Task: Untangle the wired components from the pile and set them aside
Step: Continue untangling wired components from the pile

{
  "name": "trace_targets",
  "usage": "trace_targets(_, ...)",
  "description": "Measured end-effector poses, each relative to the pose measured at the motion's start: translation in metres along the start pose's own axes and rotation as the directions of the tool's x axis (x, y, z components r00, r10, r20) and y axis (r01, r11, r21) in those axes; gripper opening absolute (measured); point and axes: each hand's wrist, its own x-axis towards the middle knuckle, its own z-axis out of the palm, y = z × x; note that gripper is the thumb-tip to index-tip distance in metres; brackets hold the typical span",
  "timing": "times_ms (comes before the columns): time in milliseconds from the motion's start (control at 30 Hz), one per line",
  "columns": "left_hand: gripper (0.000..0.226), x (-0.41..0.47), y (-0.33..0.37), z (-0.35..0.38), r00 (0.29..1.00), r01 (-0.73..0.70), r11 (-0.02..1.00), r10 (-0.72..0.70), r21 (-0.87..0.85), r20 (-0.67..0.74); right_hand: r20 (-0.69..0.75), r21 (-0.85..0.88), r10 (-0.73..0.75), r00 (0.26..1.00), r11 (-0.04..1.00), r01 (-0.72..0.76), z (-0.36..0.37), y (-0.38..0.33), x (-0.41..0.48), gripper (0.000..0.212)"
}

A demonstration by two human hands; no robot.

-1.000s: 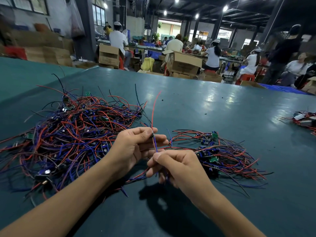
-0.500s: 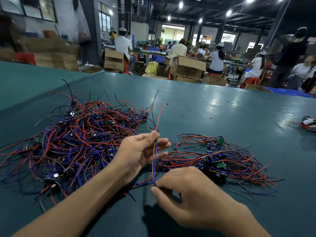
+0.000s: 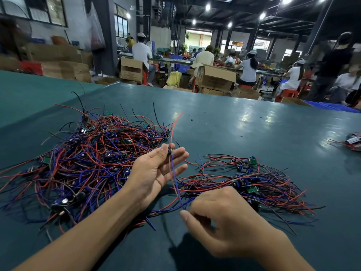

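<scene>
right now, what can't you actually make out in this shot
- Head view: bundle at the right, cut off by the frame edge.
- Parts low in the big pile, buried under wires.
- The wired component in the left hand: too small to identify; pinched or just resting, unclear.

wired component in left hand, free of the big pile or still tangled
Free: wired component is held up by the left hand, red wire in the air, blue wire trailing to the right hand.

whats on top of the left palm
A small dark wired component, pinched between the left hand's thumb and fingers, red wire rising, blue wire hanging across the palm. Its far side is hidden against the fingers.
</scene>
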Motion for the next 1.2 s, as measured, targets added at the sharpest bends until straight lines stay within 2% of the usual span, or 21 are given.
trace_targets(133, 0.038, -0.003, 0.010, 0.003, 0.998, 0.058, 0.993, -0.057, -0.100, 0.022, -0.309, 0.016, 0.004, 0.951, 1.000, 0.001, 0.001, 0.011, 0.000, 0.052)
trace_targets(233, 0.040, -0.008, 0.015, 0.004, 0.989, 0.141, 0.980, -0.132, -0.143, 0.072, -0.416, 0.084, 0.104, 0.904, 0.994, -0.075, 0.004, 0.021, -0.005, 0.057)
trace_targets(367, 0.047, -0.012, 0.016, 0.005, 0.968, 0.217, 0.967, -0.195, -0.135, 0.159, -0.420, 0.076, 0.137, 0.897, 0.990, -0.115, 0.010, 0.025, -0.006, 0.060)
trace_targets(533, 0.060, -0.014, 0.021, 0.002, 0.895, 0.372, 0.914, -0.308, -0.160, 0.322, -0.402, 0.066, 0.095, 0.911, 0.995, -0.074, 0.013, 0.023, -0.006, 0.056)
trace_targets(800, 0.055, -0.012, 0.024, -0.002, 0.865, 0.454, 0.853, -0.353, -0.258, 0.357, -0.369, 0.075, 0.088, 0.925, 0.995, -0.064, 0.018, 0.023, -0.005, 0.057)
trace_targets(933, 0.056, -0.014, 0.024, 0.001, 0.890, 0.399, 0.898, -0.330, -0.185, 0.314, -0.412, 0.092, 0.063, 0.909, 0.995, -0.027, 0.017, 0.020, -0.005, 0.057)
trace_targets(1100, 0.092, -0.019, 0.020, 0.006, 0.884, 0.363, 0.926, -0.305, -0.109, 0.354, -0.515, 0.126, 0.047, 0.856, 0.992, 0.022, 0.013, 0.015, -0.003, 0.062)
trace_targets(1200, 0.087, -0.021, 0.021, 0.006, 0.882, 0.375, 0.920, -0.318, -0.109, 0.347, -0.521, 0.143, 0.076, 0.850, 0.990, -0.002, 0.013, 0.013, -0.003, 0.059)
